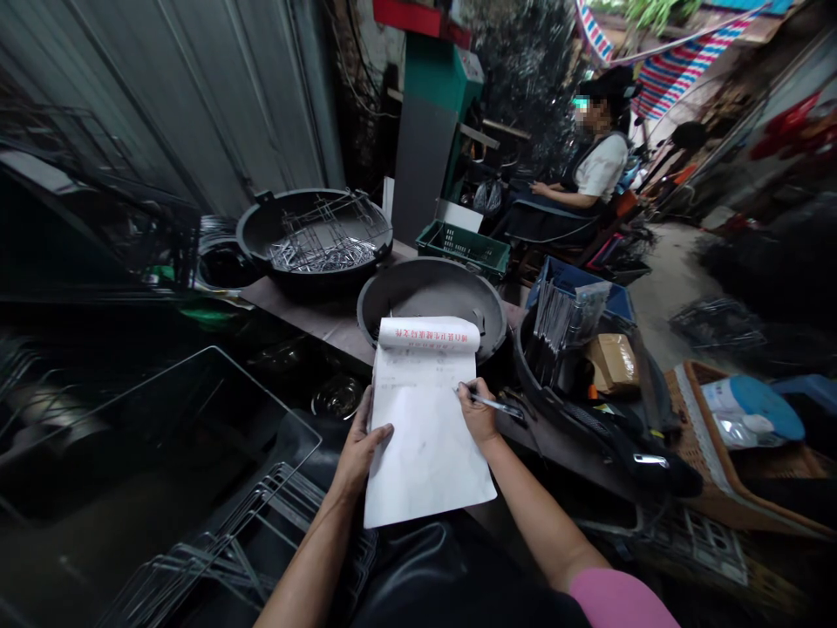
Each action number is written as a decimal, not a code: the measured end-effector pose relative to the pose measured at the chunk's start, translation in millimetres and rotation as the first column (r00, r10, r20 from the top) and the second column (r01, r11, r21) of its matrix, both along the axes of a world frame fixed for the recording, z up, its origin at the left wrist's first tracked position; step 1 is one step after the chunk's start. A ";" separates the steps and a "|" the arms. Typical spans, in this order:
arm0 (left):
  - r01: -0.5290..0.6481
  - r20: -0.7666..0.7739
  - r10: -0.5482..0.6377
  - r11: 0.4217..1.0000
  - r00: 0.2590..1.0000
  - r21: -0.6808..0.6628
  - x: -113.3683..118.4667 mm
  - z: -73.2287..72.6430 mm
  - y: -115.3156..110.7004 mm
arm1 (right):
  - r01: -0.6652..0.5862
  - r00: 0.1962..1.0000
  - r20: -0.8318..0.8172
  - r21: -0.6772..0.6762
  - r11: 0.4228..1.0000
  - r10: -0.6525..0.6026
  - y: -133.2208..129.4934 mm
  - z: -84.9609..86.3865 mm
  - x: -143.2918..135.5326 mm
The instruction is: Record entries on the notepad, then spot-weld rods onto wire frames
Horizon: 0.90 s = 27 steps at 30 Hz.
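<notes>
A white paper pad (432, 453) is in front of me, its top sheet rolled back at the far edge with red printed characters on the roll. Faint handwriting shows on its upper part. My left hand (364, 440) grips the pad's left edge, thumb on top and fingers underneath. In my right hand (479, 417) is a pen (498, 405), its tip at the paper near the written lines. That hand rests on the pad's right edge. Just beyond the pad sits a round dark pan (432, 283), partly covered by the rolled sheet.
Another pan (252, 228) at the left holds metal wire pieces. Right of me are a tub (528, 371) with thin rods and a brown packet, and a wicker basket (703, 445). Wire racks (261, 515) lie lower left. A green crate (458, 244) and a seated person (598, 166) are farther back.
</notes>
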<state>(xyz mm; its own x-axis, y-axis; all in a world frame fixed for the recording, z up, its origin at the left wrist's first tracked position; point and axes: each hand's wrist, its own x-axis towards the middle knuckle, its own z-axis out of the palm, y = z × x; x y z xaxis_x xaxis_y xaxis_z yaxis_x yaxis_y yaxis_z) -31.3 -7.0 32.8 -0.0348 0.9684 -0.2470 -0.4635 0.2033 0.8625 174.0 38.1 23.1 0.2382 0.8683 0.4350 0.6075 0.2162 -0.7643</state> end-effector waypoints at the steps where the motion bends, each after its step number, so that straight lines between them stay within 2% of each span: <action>1: -0.002 -0.003 0.002 1.000 1.000 -0.004 -0.1 0.2 0.0 | 0.001 1.000 -0.001 0.002 1.000 -0.001 0.0 0.2 -0.1; 10: -0.013 0.007 0.013 1.000 1.000 -0.010 0.5 -0.1 0.1 | 0.022 1.000 -0.005 0.009 1.000 -0.022 0.7 -7.1 1.1; 18: -0.016 0.009 0.016 1.000 1.000 0.024 -0.3 -2.2 0.6 | 0.060 0.998 -0.006 0.020 0.998 -0.060 -0.6 0.1 4.4; 27: -0.004 0.051 0.004 1.000 0.999 -0.013 -0.6 -5.2 0.8 | 0.029 0.999 0.028 0.013 0.999 -0.030 -0.6 0.9 3.4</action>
